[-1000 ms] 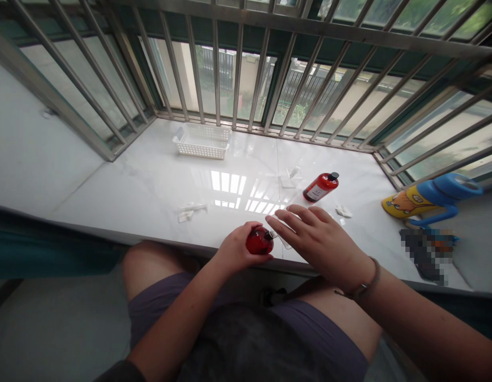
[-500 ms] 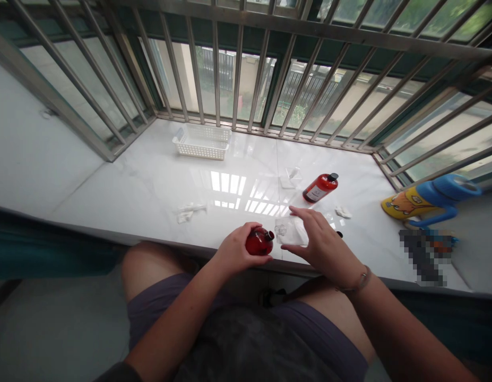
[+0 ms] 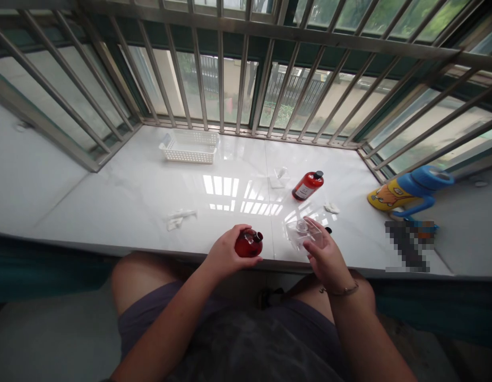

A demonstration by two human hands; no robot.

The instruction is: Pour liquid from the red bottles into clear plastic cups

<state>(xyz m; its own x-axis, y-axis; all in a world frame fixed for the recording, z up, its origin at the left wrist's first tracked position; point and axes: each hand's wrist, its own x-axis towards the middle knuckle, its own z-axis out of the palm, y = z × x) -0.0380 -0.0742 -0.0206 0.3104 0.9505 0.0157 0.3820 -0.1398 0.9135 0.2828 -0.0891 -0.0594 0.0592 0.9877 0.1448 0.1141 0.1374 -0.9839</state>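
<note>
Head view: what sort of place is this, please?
Probably a bay window, perhaps at home: bars on three sides, a broad white ledge below them, and a cartoon flask on it.

The counter (image 3: 118, 201) looks like polished marble, smooth and glossy enough to mirror the window. The held red bottle (image 3: 246, 245) is shiny and translucent, glass or plastic being unclear; the clear vessel (image 3: 297, 236) is smooth and transparent. The standing red bottle (image 3: 311, 183) gleams around a paper-like label (image 3: 303, 191). The basket (image 3: 189, 155) is perforated plastic, the window bars (image 3: 329, 39) brushed-looking metal, the shorts (image 3: 144, 302) matt cloth.
</note>
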